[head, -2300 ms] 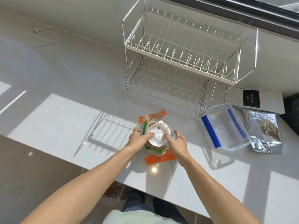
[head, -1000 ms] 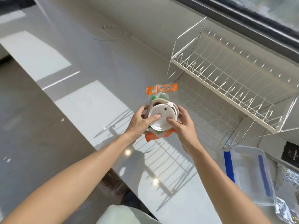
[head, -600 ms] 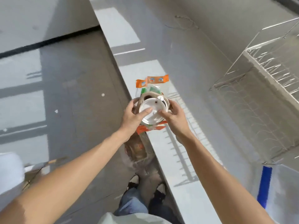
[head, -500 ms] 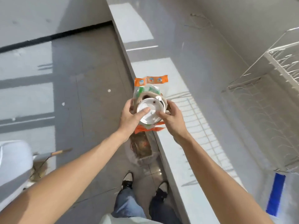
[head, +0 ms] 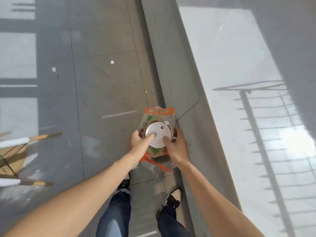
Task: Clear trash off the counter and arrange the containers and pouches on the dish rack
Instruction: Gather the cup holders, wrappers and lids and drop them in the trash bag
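Note:
Both hands hold a bundle of trash over the floor, just left of the counter's front edge. It is a brown paper cup with a white lid [head: 159,134] on top of clear plastic wrappers with orange strips [head: 159,111]. My left hand [head: 141,142] grips the cup's left side with its thumb on the lid. My right hand [head: 176,146] grips the right side, thumb on the lid too. The dish rack, containers and pouches are out of view; only the rack's shadow [head: 266,134] lies on the counter.
The grey counter [head: 230,74] runs along the right, its front edge slanting from top centre to bottom right. Grey floor tiles [head: 94,82] fill the left. A wooden-legged piece of furniture [head: 18,151] stands at the far left. My legs and shoes [head: 171,200] are below.
The view has swung left and down, away from the rack. Both hands have carried the cup and wrappers off the counter and now hold them over the floor.

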